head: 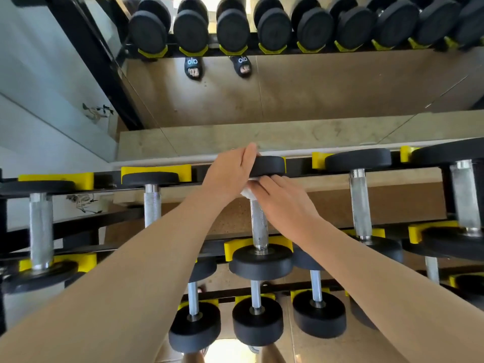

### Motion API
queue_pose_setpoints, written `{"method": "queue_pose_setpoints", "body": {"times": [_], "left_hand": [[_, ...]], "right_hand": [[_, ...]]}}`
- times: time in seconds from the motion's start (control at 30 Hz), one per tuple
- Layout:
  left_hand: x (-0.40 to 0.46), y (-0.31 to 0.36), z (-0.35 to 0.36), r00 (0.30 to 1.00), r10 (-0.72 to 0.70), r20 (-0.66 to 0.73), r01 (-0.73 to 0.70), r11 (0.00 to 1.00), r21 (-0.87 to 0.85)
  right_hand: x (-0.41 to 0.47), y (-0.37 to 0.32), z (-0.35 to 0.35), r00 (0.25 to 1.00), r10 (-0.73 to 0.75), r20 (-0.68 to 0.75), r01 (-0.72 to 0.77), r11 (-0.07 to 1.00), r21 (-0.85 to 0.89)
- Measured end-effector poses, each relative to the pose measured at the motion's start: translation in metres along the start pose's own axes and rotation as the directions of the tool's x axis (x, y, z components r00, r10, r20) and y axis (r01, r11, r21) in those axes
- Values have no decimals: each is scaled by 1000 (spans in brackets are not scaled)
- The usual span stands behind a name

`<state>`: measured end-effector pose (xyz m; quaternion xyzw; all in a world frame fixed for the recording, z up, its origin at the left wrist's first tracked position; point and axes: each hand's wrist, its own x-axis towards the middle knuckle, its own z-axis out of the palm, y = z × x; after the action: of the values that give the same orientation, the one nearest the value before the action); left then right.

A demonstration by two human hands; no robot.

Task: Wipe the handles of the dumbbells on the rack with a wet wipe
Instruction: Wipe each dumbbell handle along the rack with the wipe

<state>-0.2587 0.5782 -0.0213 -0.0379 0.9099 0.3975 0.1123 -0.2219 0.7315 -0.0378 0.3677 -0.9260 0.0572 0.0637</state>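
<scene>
**Wipe on centre dumbbell handle, far end: handling notes**

Location: the dumbbell being cleaned [258, 205] sits mid-frame on the top tier of the rack [301, 163], each head in a yellow cradle [237, 247]. Its steel handle [258, 224] runs away from the camera, from the near head [262, 262] to the far head [269, 166].

Grip state:
- Right hand [284, 199] lies over the far end of the handle, fingers curled down onto the wet wipe [246, 193], clamping it against the steel.
- Left hand [230, 174] is laid against the far head, fingers fairly straight, bracing rather than wrapping.

Handling, as a judgement:
- Dumbbell: heavy and rigid. It should stay put in the cradles, but the handle could roll, so the brace makes sense.
- Handle: looks knurled, so it is likely grippy and will drag on or snag the wipe.
- Wipe: soft, light, damp, probably tears easily. Best wrapped round the bar and slid lengthwise.
- Hold at the bar, not the rubber heads.

Hidden or unclear:
- Most of the wipe is under the right hand; only a white scrap shows.
- Handle underside is not visible, so coverage there can't be told.
- Neighbouring dumbbells at the left and right edges are cut off.
- Lower tier [258, 318] is partly behind the forearms.
- A mirror [314, 87] in the upper frame doubles the rack.
</scene>
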Motion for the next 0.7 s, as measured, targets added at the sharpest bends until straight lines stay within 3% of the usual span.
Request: {"method": "queue_pose_setpoints", "body": {"times": [0.1, 0.17, 0.2, 0.23, 0.27, 0.3, 0.33, 0.4, 0.5, 0.57, 0.63, 0.7], "left_hand": [[0, -2, 3, 1000, -10, -24, 10, 1000, -2], [-1, -4, 4, 999, -16, -30, 16, 1000, -4], [-1, -4, 5, 999, -17, -27, 17, 1000, -8], [-1, -4, 6, 1000, -17, -24, 16, 1000, -7], [-1, -5, 6, 1000, -21, -23, 21, 1000, -8], [0, -6, 6, 999, -26, -29, 25, 1000, -14], [0, -7, 7, 999, -30, -35, 29, 999, -23], [1, -9, 8, 999, -32, -37, 31, 999, -36], [1, -10, 8, 999, -27, -46, 25, 999, -47], [1, -10, 9, 998, -32, -48, 29, 998, -57], [1, -10, 10, 998, -42, -40, 39, 997, -71], [1, -11, 10, 998, -44, -41, 41, 996, -79]], "right_hand": [[-15, 9, 3, 989, 148, -24, -145, 983, 115], [-23, 8, 8, 900, 434, 51, -426, 844, 327], [-22, 6, 10, 797, 589, 132, -568, 657, 496], [-16, 3, 12, 670, 689, 276, -651, 367, 665], [-9, 0, 11, 556, 698, 451, -649, 26, 760], [0, -4, 11, 466, 644, 607, -607, -267, 749], [6, -6, 10, 395, 569, 721, -557, -476, 680], [10, -4, 11, 343, 439, 831, -480, -679, 556], [11, 6, 12, 416, 344, 842, -485, -699, 525], [16, 9, 12, 379, 363, 851, -551, -650, 523], [18, 3, 10, 340, 464, 818, -627, -537, 565], [15, -9, 4, 386, 632, 672, -690, -286, 665]]}}
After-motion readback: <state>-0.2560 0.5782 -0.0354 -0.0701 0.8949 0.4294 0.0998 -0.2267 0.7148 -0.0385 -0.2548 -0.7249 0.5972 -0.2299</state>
